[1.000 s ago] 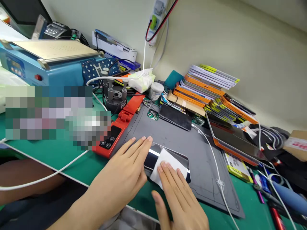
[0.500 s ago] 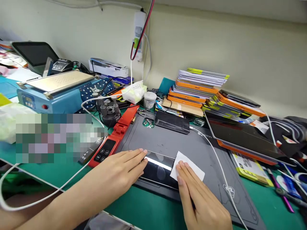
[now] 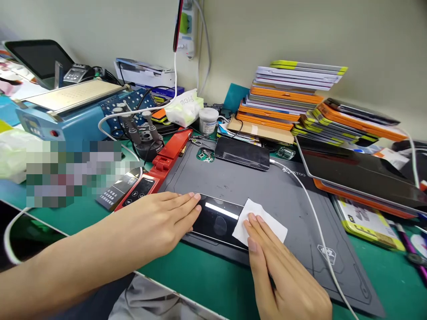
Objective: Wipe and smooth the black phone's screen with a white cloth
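A phone with a dark glossy screen lies flat on the grey work mat, an oval smudge showing on its glass. Across its left end rests my left hand, fingers stretched out and lying flat. My right hand presses a white wipe onto the phone's right end with its fingertips. The fingers there are close together, and the wipe covers that end of the screen. Beyond my hands lies a second black phone, connected to a white cable.
A red tool with a button panel lies left of the mat. Behind it stand a grey round holder, a tissue pack and a white jar. Stacked boxes and a tablet occupy the right.
The camera view has shifted, so the background sits higher. Both hands stay on the phone, and the wipe remains under my right fingers at its right end.
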{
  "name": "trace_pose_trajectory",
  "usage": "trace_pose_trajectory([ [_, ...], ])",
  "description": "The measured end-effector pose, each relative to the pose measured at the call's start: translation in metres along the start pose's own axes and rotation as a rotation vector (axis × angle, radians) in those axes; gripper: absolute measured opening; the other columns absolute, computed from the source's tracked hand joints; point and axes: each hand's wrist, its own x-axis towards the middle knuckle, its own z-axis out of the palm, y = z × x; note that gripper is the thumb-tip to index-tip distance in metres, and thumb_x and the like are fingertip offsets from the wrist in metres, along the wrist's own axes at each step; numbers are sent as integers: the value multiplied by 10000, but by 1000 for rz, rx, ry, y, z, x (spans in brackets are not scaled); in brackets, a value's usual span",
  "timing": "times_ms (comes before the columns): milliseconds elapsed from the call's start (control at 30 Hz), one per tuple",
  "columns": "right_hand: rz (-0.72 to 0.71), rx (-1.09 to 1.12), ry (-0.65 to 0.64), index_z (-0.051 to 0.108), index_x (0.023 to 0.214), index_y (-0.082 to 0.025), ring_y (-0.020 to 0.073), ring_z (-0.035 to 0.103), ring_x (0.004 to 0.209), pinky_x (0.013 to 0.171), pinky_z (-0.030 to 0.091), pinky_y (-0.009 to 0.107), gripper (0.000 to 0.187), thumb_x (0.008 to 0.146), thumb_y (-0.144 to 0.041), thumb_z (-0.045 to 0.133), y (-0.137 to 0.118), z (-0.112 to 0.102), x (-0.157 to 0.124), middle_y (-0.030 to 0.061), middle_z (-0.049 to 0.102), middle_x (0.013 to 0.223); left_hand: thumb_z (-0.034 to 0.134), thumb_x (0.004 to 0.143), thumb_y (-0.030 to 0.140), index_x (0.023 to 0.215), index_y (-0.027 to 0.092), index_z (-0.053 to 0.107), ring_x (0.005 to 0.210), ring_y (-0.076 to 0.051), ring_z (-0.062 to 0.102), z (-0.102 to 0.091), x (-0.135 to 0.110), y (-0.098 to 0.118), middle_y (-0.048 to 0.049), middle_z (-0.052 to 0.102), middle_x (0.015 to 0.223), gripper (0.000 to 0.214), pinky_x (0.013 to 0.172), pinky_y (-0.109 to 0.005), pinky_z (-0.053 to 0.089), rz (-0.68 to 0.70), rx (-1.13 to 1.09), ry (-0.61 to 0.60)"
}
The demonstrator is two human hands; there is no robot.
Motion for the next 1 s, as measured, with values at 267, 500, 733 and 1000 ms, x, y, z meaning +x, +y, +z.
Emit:
trace_pose_trajectory([
  [267, -10, -15, 16, 709, 1339, -119, 180, 692, 1291, 1161, 494, 271, 309, 1050, -165, 608, -1, 1, 2, 49, 726, 1386, 576, 929, 61, 1408, 91, 641, 1312, -330, 690, -1, 4, 3, -214, 622, 1501, 484, 1041, -435, 586, 89, 98, -64],
  [500, -21, -37, 38, 725, 1306, -108, 182, 702, 1274, 1149, 502, 282, 287, 1041, -146, 622, -3, 2, 1, 63, 736, 1367, 541, 997, 98, 1424, -30, 608, 1311, -376, 682, 4, 1, 4, -285, 593, 1495, 451, 1069, -459, 584, 188, 277, -51],
  [733, -61, -76, 18, 738, 1276, -88, 181, 724, 1231, 1130, 514, 285, 269, 1033, -133, 632, -5, -1, 6, 70, 760, 1318, 509, 1041, 93, 1380, -5, 641, 1261, -334, 719, 10, -2, -2, -251, 651, 1444, 376, 1051, -422, 614, 205, 305, 84],
  [1000, -101, -83, -36, 745, 1273, -105, 189, 719, 1245, 1134, 513, 296, 266, 1024, -140, 659, -4, -4, 9, 62, 754, 1330, 542, 1078, 137, 1307, -28, 671, 1172, -300, 765, 15, -3, -7, -248, 712, 1350, 310, 979, -405, 661, 204, 219, 246],
])
